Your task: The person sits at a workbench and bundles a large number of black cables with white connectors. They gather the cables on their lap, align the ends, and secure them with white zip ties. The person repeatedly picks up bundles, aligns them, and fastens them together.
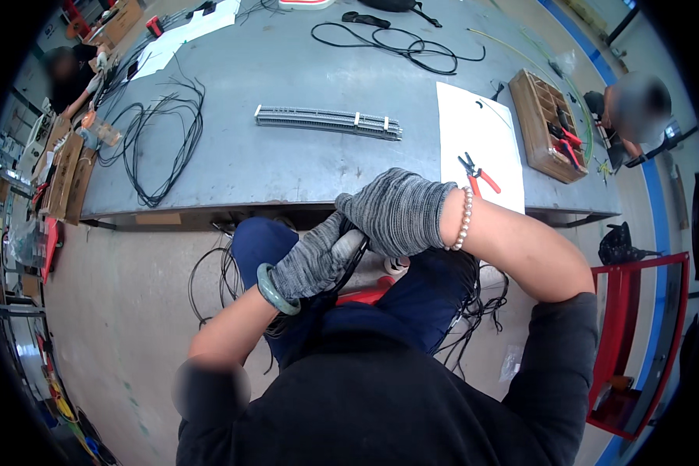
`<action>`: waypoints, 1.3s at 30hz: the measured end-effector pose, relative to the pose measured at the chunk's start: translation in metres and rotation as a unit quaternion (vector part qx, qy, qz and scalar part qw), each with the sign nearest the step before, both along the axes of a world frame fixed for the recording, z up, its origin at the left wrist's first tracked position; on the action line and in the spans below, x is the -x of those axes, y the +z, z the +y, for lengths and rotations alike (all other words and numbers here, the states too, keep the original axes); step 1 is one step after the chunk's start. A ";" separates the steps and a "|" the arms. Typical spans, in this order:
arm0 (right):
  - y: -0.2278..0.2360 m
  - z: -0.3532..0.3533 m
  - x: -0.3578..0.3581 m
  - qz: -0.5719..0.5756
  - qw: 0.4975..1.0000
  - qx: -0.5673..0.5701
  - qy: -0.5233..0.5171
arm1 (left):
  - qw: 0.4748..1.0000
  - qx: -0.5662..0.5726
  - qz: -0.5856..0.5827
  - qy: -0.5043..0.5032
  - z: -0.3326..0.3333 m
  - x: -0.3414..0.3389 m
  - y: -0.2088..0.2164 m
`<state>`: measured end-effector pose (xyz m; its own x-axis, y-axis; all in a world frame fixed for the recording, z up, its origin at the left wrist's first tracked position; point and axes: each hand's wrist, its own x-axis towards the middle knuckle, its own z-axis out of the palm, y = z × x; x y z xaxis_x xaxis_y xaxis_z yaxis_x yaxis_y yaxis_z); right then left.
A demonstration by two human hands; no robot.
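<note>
Both hands wear grey knit gloves and meet over the lap, just below the near edge of the bench (303, 70). The left hand (312, 262) comes in from abt 7 o'clock, w/ a green bangle (276, 291) on the wrist; its grip is pressed together around a bundle of black wires (355, 260), fingers curled on it. The right hand (400, 211) comes from abt 3 o'clock, w/ a pearl bracelet (464, 219) on the wrist. It lies over the top of the left one and touches it; its grip is curled down on the same wires, but how tight, I cannot tell, bc the glove hides the fingertips. The bundle runs down between the knees and more black wire loops lie on the floor (116, 311) at both sides of the legs.

On the bench, at abt 12 o'clock from the hands, lies a long grey slotted strip (328, 121). At abt 2 o'clock is a white sheet (474, 132) w/ red-handled pliers (478, 175) on its near part. Just right of the sheet stands a wooden tray w/ compartments (534, 128), some tools inside. At abt 10 o'clock a loose coil of black wire (159, 140) lies on the bench, and another black cable (400, 45) at the far side.

A red cart (637, 342) stands at 4 o'clock. Two other persons are at the far left and far right edges.
</note>
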<state>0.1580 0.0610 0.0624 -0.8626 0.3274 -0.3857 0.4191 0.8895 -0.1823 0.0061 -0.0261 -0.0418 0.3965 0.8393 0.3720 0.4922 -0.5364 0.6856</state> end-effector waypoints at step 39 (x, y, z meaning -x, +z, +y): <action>-0.055 -0.003 -0.034 0.108 0.987 -0.070 -0.093 | 0.845 0.431 -0.313 0.034 0.008 -0.012 0.009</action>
